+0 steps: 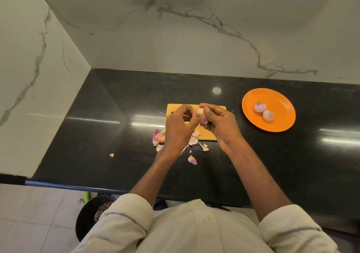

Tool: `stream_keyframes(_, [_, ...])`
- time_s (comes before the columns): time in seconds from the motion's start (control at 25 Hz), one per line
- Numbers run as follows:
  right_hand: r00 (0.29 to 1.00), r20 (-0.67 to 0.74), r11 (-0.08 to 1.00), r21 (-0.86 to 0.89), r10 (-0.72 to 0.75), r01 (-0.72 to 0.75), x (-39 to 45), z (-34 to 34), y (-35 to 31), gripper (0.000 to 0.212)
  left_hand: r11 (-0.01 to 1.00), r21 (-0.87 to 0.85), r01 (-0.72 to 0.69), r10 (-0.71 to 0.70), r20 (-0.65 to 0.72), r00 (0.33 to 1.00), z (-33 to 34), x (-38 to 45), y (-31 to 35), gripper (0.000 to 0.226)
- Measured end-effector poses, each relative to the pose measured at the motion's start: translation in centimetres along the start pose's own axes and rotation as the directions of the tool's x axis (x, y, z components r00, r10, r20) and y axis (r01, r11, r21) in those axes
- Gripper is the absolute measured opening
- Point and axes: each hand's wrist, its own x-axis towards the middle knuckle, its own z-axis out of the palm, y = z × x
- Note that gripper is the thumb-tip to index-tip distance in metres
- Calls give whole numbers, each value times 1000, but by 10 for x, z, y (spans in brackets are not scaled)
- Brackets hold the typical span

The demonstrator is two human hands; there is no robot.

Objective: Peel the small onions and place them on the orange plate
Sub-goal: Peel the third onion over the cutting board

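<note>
A small pink-white onion [200, 114] is held above the wooden cutting board [209, 132]. My right hand [222, 125] cups it from the right. My left hand [180, 127] pinches at the onion's left side, where its root end shows. Whether a thin tool is in the left hand I cannot tell. The orange plate [280, 122] lies to the right on the black counter, with two peeled onions on it: one [259, 107] and another [268, 115] touching it. Loose pink onion skins [158, 137] lie around the board's near edge.
The black stone counter [109, 131] ends at a marble wall behind and to the left. One skin scrap [111, 155] lies apart at the left. Below the counter's front edge stands a dark bin [87, 219] on the tiled floor.
</note>
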Motion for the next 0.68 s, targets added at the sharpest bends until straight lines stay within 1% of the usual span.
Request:
stream_keyframes(0.16, [996, -14, 990, 114, 87, -85, 0, 1, 1, 21, 984, -147, 104, -108, -18, 994, 0, 0, -6, 11])
stream_keyframes(0.24, [992, -8, 980, 155, 128, -126, 0, -1, 1, 21, 969, -204, 140, -140, 17, 990, -2, 1, -9, 12])
stream_keyframes(0.4, [994, -20, 982, 155, 108, -104, 3, -3, 0, 21, 927, -311, 210, -191, 89, 977, -3, 0, -4, 23])
stream_keyframes(0.44, [994, -21, 983, 156, 104, -99, 3, -3, 0, 21, 924, -316, 215, -199, 84, 976, -2, 0, -4, 23])
stream_keyframes(0.56, [993, -10, 980, 165, 116, -112, 3, -2, -1, 21, 935, -297, 194, -193, 33, 981, -2, 0, -5, 16])
stream_keyframes(0.68, [986, 5, 965, 207, 164, -161, 3, -1, -2, 22, 930, -307, 202, -212, 1, 977, -1, 0, -6, 13])
